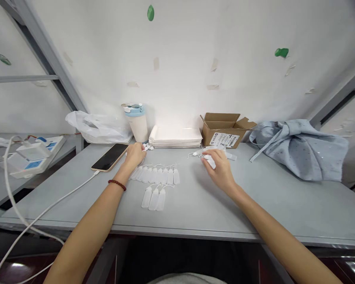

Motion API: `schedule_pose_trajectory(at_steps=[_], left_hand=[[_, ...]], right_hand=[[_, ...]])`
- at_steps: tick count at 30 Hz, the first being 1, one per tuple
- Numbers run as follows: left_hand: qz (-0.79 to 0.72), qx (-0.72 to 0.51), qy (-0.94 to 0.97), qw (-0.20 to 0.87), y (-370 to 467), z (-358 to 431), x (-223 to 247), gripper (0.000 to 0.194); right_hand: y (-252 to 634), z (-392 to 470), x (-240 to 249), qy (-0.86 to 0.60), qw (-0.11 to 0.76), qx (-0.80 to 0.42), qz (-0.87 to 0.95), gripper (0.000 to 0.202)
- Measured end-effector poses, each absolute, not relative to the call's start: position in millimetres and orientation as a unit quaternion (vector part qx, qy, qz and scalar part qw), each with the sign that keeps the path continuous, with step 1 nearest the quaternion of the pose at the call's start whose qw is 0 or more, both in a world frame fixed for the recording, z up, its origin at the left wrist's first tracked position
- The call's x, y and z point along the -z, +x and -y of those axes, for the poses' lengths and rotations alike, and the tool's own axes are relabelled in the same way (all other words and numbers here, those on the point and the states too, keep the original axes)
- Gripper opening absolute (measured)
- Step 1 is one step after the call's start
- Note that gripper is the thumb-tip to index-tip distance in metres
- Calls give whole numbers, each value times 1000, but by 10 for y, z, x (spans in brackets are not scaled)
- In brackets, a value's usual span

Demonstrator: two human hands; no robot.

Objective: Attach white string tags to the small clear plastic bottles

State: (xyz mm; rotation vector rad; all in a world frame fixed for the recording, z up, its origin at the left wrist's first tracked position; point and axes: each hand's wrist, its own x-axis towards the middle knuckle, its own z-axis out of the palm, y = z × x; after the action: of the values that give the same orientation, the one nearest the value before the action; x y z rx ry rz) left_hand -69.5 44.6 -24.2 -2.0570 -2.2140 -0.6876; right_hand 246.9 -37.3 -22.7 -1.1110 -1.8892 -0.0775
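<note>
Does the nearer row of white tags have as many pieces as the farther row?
No, the nearer row shows three tags, while the farther row shows clearly more.

The cardboard box (225, 129) is showing brown, its label (224, 139) black print on white. Left of the box, a tumbler (139, 127) is pairing cream with a light-blue lid (135, 112); right of the box, a fabric bundle (306, 150) is showing specked blue-grey. Tags (154, 198) are looking translucent white, the table (201, 213) grey.

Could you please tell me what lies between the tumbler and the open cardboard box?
In the head view, a stack of flat white sheets lies between the tumbler and the cardboard box.
</note>
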Motion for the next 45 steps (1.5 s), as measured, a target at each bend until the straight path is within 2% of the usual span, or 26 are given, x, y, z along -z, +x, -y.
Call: schedule_pose_trajectory(at_steps=[4, 9, 16, 21, 28, 33, 35, 39, 45], left_hand=[[696, 262, -668, -7, -566, -408, 186, 8], [647, 372, -652, -132, -375, -340, 143, 13], [628, 372, -663, -169, -237, -274, 127, 17], [616, 367, -676, -172, -176, -238, 128, 16], [614, 358, -682, -173, -146, -226, 129, 16], [609, 361, -663, -244, -122, -211, 138, 15], [603, 364, -662, -255, -111, -203, 140, 15], [594, 369, -668, -254, -100, -195, 138, 15], [598, 372, -663, -254, -92, -188, 125, 17]], right_hand=[[2167, 650, 205, -340, 402, -98, 845, 19], [1841, 953, 181, -272, 308, -213, 886, 24], [1682, 1058, 246, -253, 192, -191, 929, 27], [1708, 1052, 249, -254, 187, -191, 930, 25], [1783, 1024, 258, -258, 229, -242, 907, 27], [1854, 1002, 240, -321, 240, -321, 858, 25], [1873, 998, 206, -364, 223, -329, 842, 29], [1888, 994, 138, -428, 165, -270, 847, 38], [1889, 996, 55, -432, 99, -283, 851, 39]])
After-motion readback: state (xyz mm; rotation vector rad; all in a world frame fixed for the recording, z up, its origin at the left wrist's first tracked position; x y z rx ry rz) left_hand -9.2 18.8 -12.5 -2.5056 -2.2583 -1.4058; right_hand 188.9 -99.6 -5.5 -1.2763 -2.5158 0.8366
